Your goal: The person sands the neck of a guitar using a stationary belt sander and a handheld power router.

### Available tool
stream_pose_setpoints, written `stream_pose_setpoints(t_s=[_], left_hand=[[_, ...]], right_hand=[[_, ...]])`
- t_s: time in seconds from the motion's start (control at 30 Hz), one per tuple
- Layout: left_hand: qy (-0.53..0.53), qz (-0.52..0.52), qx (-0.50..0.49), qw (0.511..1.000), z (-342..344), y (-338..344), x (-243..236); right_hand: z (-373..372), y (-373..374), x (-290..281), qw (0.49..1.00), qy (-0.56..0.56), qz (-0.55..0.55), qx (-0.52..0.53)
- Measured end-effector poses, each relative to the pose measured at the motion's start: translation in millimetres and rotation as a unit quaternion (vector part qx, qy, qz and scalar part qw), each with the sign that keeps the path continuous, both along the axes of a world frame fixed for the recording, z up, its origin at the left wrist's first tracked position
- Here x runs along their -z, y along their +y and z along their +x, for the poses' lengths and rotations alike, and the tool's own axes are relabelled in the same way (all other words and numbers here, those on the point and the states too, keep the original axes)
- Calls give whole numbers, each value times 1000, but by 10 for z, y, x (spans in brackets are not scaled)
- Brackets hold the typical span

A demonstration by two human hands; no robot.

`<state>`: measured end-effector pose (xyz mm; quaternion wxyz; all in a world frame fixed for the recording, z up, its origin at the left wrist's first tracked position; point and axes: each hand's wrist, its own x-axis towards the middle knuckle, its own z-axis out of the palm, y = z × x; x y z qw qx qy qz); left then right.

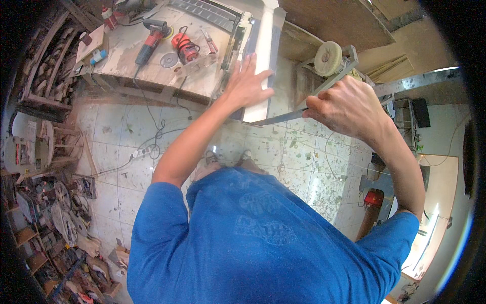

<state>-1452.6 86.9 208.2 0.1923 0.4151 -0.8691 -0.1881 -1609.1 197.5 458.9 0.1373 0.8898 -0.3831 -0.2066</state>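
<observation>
In the head view, the left hand (pixel 248 83) lies flat with fingers spread on a long white board (pixel 263 66), which stands on its edge against the end of the surface (pixel 152 55) and reaches down toward the tiled floor (pixel 283 147). This hand holds nothing; it only presses the board. The right hand (pixel 347 109) is closed in a fist around a flat metal bar (pixel 288 117), whose thin end points left and touches or nearly touches the lower part of the board; I cannot tell which. On the surface, well apart from both hands, lie a red angle grinder (pixel 152 38), a small red router (pixel 185 46) and a grey disc (pixel 168 60). Behind the right hand stands a buffing wheel (pixel 328 58) on a metal frame. As I judge it, the work on the board is only beginning: the board shows no mark or cut, and the tools lie untouched.
</observation>
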Motion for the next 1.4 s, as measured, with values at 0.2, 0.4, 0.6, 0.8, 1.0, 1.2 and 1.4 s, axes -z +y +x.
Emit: stream_pose_setpoints(t_s=[0.2, 0.4, 0.6, 0.8, 1.0, 1.2, 1.4], left_hand=[[12, 5, 3, 1000, 3, -8, -26], [18, 5, 0, 1000, 20, -15, -37], [11, -13, 5, 1000, -10, -15, -20], [4, -17, 8, 1000, 11, -4, 25], [8, 7, 6, 1000, 30, -10, -27], [17, 4, 8, 1000, 1, -26, -26], [-1, 6, 5, 1000, -6, -38, 1]], right_hand=[[-27, -131, -46, 1000, 20, 13, -17], [-137, -325, 25, 999, 17, 33, -32], [-216, -337, 200, 998, 20, 49, -28], [-223, -80, -34, 998, 13, 30, 54], [-179, 269, -58, 999, -22, -35, 0], [-114, 464, 25, 991, 39, -110, -62], [-17, 538, 28, 993, 42, -101, -50]])
